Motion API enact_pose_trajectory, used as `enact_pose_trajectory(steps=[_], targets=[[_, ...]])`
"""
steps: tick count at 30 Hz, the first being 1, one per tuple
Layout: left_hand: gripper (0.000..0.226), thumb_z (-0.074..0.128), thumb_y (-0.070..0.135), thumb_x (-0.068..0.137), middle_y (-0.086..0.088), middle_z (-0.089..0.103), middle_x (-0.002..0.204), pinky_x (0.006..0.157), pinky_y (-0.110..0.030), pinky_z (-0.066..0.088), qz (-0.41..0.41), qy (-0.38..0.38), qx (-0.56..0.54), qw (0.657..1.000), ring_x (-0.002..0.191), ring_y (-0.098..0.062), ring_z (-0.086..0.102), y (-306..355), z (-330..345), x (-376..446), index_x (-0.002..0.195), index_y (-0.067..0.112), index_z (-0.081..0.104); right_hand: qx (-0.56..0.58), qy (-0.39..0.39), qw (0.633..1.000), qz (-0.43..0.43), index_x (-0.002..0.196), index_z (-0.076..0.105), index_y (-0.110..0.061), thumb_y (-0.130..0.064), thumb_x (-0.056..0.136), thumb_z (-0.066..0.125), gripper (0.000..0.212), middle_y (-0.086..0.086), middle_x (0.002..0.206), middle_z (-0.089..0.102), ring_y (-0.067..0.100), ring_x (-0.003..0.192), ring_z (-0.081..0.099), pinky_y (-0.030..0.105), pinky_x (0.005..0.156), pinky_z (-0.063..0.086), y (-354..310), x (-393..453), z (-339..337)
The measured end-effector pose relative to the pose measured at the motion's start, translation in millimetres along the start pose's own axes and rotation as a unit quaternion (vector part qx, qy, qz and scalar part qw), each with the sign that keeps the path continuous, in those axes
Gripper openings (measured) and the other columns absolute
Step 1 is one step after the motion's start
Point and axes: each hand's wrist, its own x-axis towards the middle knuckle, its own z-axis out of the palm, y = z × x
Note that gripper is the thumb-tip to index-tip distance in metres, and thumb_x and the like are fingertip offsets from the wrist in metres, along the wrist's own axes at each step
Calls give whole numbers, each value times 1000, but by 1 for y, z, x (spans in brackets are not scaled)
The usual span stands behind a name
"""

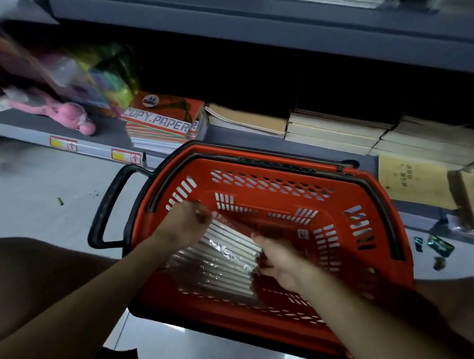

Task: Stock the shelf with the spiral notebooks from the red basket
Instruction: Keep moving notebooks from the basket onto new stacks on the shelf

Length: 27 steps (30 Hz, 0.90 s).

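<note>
Red basket (270, 196) on floor below shelf (97, 145) – left hand (182, 223), right hand (279, 257) grip wrapped notebooks (217, 262) – copy paper (162, 123) behind

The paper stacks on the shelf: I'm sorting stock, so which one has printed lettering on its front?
The red ream left of the tan stacks, reading COPY PAPER; the tan stacks' fronts show only plain page edges.

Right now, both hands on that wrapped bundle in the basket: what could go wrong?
1. The plastic-wrapped notebook bundle looks glossy; the left hand and right hand hold only its edges, so it might slip.
2. The red basket has slotted walls; wrap could snag on lifting.
3. The shelf ahead already holds paper stacks; room may be tight.
</note>
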Motion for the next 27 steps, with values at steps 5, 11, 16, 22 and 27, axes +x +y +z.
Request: enact_pose_trajectory(steps=[5,11,16,22,27], targets=[[15,62,15,95,-1,78,93,76,-24,57,79,35,20,996,82,-15,74,6,-1,-21,92,14,77,62,57,996,3,121,63,-9,-19,93,67,30,9,112,72,21,93,68,32,68,55,4,-7,5],[9,69,6,86,0,70,76,67,-22,46,-7,145,-104,984,73,-17,66,17,-5,-49,82,9,75,197,80,977,-10,102,65,5,17,88,58,19,14,102,68,22,85,65,28,62,56,6,-60,-1],[16,72,-1,81,-15,68,87,52,-22,51,-205,-11,-506,838,76,-25,62,10,-33,-80,97,-1,69,262,-15,962,-72,91,61,8,25,86,53,19,22,105,63,31,99,65,36,73,59,-9,-128,-19],[36,70,2,85,-21,67,125,90,-37,60,-92,-90,-574,809,121,-35,60,-2,-89,-120,121,0,69,247,-110,943,-196,129,55,4,15,92,50,39,20,120,71,29,114,68,35,87,55,-15,-206,-17],[38,64,3,86,-10,73,118,61,-30,62,31,-56,-594,802,100,-26,70,9,-130,-168,122,12,69,156,-135,927,-314,140,52,-14,10,93,53,52,15,115,75,28,110,72,37,95,52,-28,-256,5]])
